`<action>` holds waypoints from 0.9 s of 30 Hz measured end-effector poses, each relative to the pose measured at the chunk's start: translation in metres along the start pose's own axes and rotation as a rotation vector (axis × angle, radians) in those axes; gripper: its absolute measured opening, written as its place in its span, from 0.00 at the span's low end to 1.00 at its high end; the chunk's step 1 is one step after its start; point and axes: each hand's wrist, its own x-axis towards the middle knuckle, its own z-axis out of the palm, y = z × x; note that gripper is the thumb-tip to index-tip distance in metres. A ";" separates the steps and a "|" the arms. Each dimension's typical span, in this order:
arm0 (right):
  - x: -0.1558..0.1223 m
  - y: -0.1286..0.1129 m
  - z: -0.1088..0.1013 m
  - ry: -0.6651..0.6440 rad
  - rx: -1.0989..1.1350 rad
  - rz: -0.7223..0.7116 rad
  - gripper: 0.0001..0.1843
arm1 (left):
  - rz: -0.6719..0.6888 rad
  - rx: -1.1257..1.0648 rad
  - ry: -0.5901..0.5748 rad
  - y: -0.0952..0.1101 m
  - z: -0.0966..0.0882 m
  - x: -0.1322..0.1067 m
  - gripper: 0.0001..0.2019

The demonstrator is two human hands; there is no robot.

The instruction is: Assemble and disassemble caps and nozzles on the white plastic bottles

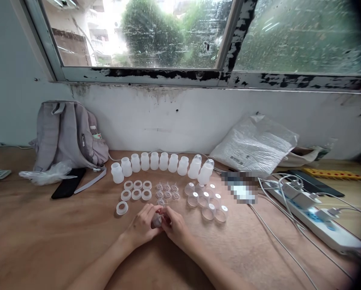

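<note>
My left hand is closed around a ridged, whitish screw ring, held just above the table. My right hand meets it from the other side, its fingers pinched at the ring; whether a teat sits between them is hidden. Just beyond my hands lie clear bottle teats in rows, the nearest partly covered by my fingers. White screw rings lie to the left, one ring apart from the others. Clear domed caps are grouped to the right.
Frosted baby bottles stand in a curved row at the back; the two rightmost bottles wear clear caps. A backpack and black phone are left. On the right are a plastic bag, cables and a power strip.
</note>
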 end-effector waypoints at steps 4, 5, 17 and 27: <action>0.001 0.002 0.002 0.017 -0.016 0.028 0.12 | -0.003 -0.016 -0.014 -0.002 0.000 0.000 0.23; 0.001 0.002 0.002 0.020 -0.019 0.033 0.13 | -0.002 -0.016 -0.019 -0.002 0.000 0.000 0.24; 0.001 -0.003 -0.008 -0.023 -0.034 -0.047 0.16 | 0.001 -0.027 -0.053 -0.003 -0.009 0.001 0.25; 0.004 0.008 -0.016 0.052 -0.179 0.099 0.12 | -0.041 0.237 -0.060 -0.009 -0.027 0.004 0.11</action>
